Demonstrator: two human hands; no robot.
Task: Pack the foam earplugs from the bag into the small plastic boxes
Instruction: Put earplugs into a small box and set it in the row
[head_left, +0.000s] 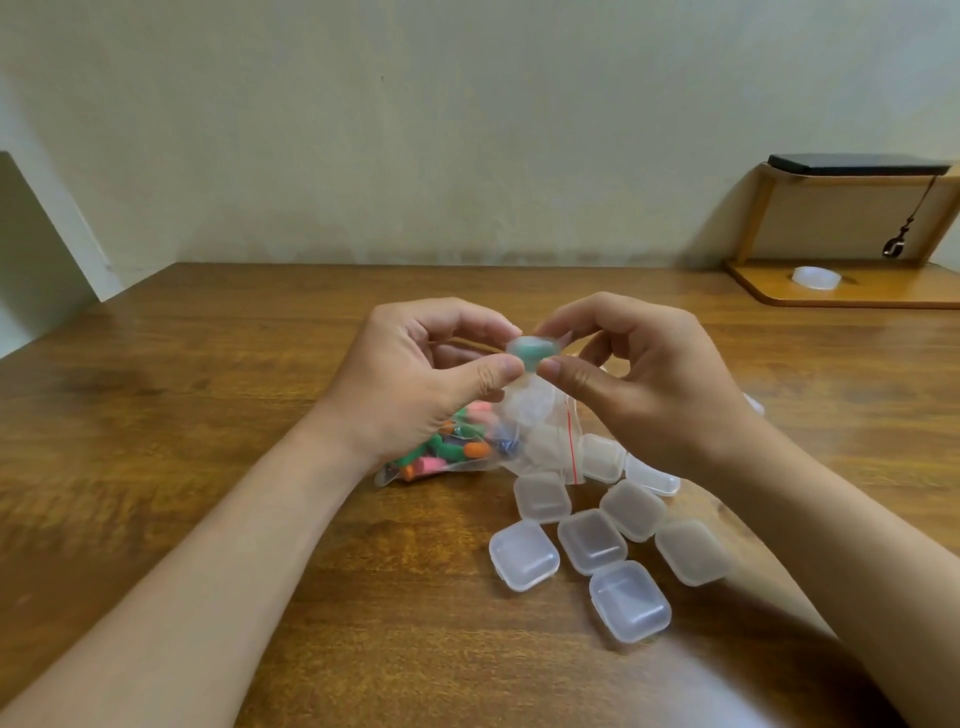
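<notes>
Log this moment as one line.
left hand, right hand: pinch small box, green inside | bag: on table, earplugs inside | other boxes: closed, on table

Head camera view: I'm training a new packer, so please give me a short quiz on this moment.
1. True or false: the small box, pinched between the left hand and the right hand, is lifted off the table.
2. Which colour shows inside that box? A orange, B green, C pink.
3. Fill in: the bag of earplugs lies to the ____ of the loose boxes on the table.
Key: 1 true; 2 B; 3 left.
</notes>
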